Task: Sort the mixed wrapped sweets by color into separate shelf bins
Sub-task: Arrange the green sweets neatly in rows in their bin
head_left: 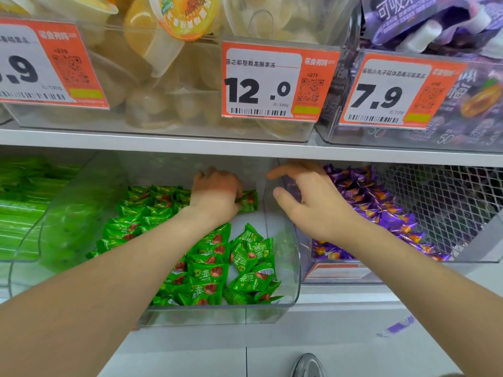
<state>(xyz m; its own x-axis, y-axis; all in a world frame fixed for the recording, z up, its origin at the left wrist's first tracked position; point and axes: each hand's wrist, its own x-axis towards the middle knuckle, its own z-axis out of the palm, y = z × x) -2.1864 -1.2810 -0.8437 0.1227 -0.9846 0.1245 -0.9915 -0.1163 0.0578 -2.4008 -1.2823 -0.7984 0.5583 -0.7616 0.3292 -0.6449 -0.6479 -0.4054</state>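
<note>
A clear plastic bin [291, 268] on the lower shelf holds several green wrapped sweets [206, 270]. My left hand [215, 191] reaches deep into it, fingers closed on a green sweet [249, 202] at the back. To its right, a second clear bin [340, 273] holds several purple wrapped sweets [381, 205]. My right hand [307, 194] hovers over the divide between the two bins, fingers spread, with nothing visible in it.
Green stick packs [30, 202] fill the bin at far left. A wire mesh basket [441, 202] stands at the right. The upper shelf [163, 144] carries bins of jelly cups and purple pouches with orange price tags [275, 83]. My shoe [307, 365] shows below.
</note>
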